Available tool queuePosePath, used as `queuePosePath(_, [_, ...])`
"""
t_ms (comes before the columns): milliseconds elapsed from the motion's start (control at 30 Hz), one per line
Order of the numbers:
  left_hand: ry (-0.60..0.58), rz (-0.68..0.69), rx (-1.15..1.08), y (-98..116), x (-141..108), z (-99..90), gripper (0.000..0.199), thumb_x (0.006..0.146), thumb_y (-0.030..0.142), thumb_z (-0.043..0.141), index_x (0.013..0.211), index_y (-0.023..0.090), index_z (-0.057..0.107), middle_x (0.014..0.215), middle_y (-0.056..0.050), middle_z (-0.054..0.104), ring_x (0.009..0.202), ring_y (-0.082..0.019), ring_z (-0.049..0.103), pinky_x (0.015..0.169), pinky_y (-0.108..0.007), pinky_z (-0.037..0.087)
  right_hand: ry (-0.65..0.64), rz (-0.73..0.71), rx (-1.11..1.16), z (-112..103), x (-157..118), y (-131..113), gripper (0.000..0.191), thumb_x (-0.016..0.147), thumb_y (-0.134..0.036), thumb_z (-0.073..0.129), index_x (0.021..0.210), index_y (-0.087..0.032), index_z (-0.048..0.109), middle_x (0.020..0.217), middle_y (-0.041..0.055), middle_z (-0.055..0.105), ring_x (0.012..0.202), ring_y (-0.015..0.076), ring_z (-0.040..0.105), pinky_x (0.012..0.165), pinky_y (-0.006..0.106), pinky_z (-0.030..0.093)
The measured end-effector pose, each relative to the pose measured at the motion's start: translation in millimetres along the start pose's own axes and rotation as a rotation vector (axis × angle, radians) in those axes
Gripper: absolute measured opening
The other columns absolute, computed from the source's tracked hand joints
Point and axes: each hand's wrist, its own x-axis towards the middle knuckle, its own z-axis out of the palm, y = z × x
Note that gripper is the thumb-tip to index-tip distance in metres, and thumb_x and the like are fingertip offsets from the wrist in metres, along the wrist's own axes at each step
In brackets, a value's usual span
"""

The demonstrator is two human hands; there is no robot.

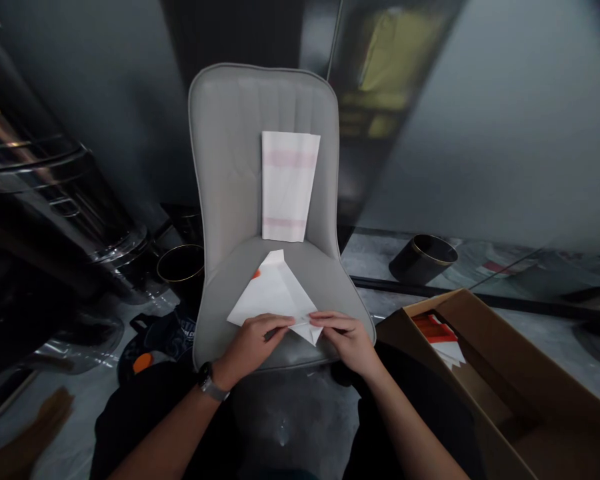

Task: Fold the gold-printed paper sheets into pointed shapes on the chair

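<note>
A partly folded sheet of white paper [267, 293] lies on the seat of a grey chair [220, 293], with a small orange patch at its left edge. My left hand [261, 341] pinches the near edge of the paper between thumb and fingers. Close beside it, my right hand [347, 340] pinches the same edge near the right corner, where a small folded flap points toward me. Leaning upright against the chair's backrest is a folded white paper stack [287, 187] with two pale pink bands.
An open cardboard box [525, 400] stands on the floor at right, holding red-and-white folded paper [440, 337]. A black bin [181, 263] is left of the chair, near a dark cap [173, 331]. A reflective wall [480, 167] rises behind.
</note>
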Motion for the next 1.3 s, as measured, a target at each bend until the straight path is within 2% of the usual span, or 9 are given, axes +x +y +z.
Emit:
queuePosePath(233, [0.045,-0.075,0.009,3.5,-4.3,-8.8,0.02,0.095,0.013,0.062,0.103,0.022,0.077,0.1,-0.002,0.08,0.092,-0.017,0.075,0.086,-0.029,0.058,-0.014,0.143,0.042,4.6,-3.0,-11.7,0.024,0.089,-0.049,0.069,0.09,-0.03,0.084,0.107,0.0079,0.08,0.105,0.027,0.073,0.095,0.041,0.055])
queuePosePath(333, [0.043,-0.102,-0.001,4.5,-3.8,-9.3,0.015,0.094,0.017,0.064,0.102,0.022,0.076,0.097,-0.002,0.079,0.088,-0.016,0.074,0.082,-0.029,0.058,0.053,0.268,0.103,10.5,-0.3,-13.1,0.032,0.084,-0.056,0.073,0.088,-0.027,0.084,0.099,0.0088,0.081,0.094,0.0268,0.075,0.087,0.04,0.058])
queuePosePath(500, [0.005,-0.15,-0.069,4.6,-0.1,-11.5,0.015,0.094,0.018,0.062,0.101,0.022,0.075,0.096,-0.003,0.077,0.087,-0.016,0.072,0.08,-0.027,0.057,0.055,0.342,0.23,15.2,2.8,-11.0,0.034,0.067,-0.052,0.089,0.086,-0.025,0.082,0.1,0.0079,0.081,0.091,0.0246,0.076,0.082,0.035,0.06])
queuePosePath(667, [-0.04,-0.119,-0.115,8.8,2.1,-14.3,0.022,0.091,0.01,0.055,0.101,0.02,0.072,0.099,-0.005,0.073,0.092,-0.016,0.069,0.079,-0.027,0.057,0.015,0.367,0.22,14.6,1.1,-5.4,0.038,0.065,-0.052,0.09,0.088,-0.023,0.081,0.097,0.0089,0.082,0.093,0.0258,0.077,0.084,0.037,0.062])
queuePosePath(800, [-0.097,-0.064,-0.104,10.1,-0.9,-9.8,0.025,0.094,0.014,0.057,0.113,0.021,0.071,0.108,-0.006,0.071,0.1,-0.019,0.068,0.085,-0.031,0.059,0.02,0.321,0.137,15.5,0.5,-1.3,0.038,0.069,-0.056,0.086,0.088,-0.023,0.081,0.097,0.0096,0.081,0.092,0.0278,0.078,0.085,0.041,0.063])
queuePosePath(900, [-0.09,0.001,0.029,3.1,-3.8,-3.1,0.023,0.095,0.026,0.068,0.118,0.023,0.073,0.109,-0.005,0.073,0.103,-0.02,0.068,0.091,-0.036,0.058,0.018,0.289,0.094,15.5,0.5,-0.1,0.033,0.074,-0.055,0.083,0.088,-0.024,0.082,0.097,0.0086,0.082,0.092,0.0276,0.078,0.087,0.042,0.063])
queuePosePath(1000, [-0.083,0.106,0.167,-7.2,-5.3,1.0,0.022,0.099,0.029,0.065,0.118,0.023,0.074,0.103,-0.005,0.075,0.099,-0.021,0.069,0.091,-0.039,0.058,0.001,0.231,0.006,13.2,1.0,-0.7,0.027,0.079,-0.05,0.079,0.09,-0.026,0.082,0.097,0.0064,0.082,0.091,0.0263,0.077,0.087,0.042,0.062])
queuePosePath(1167, [-0.05,0.199,0.258,-13.8,-4.8,-0.1,0.022,0.103,0.027,0.057,0.116,0.019,0.074,0.096,-0.005,0.077,0.089,-0.02,0.069,0.082,-0.036,0.058,-0.037,-0.03,-0.297,6.5,6.8,-5.2,0.017,0.09,-0.037,0.068,0.094,-0.03,0.083,0.09,0.0045,0.081,0.081,0.0237,0.074,0.078,0.039,0.06])
queuePosePath(1300, [-0.031,0.2,0.35,-8.6,-3.6,1.5,0.02,0.101,0.022,0.06,0.116,0.021,0.074,0.105,-0.004,0.077,0.097,-0.021,0.068,0.088,-0.04,0.056,-0.045,-0.204,-0.389,6.0,11.4,-7.2,0.021,0.095,-0.029,0.062,0.094,-0.031,0.082,0.091,0.0041,0.081,0.08,0.0232,0.073,0.075,0.039,0.059])
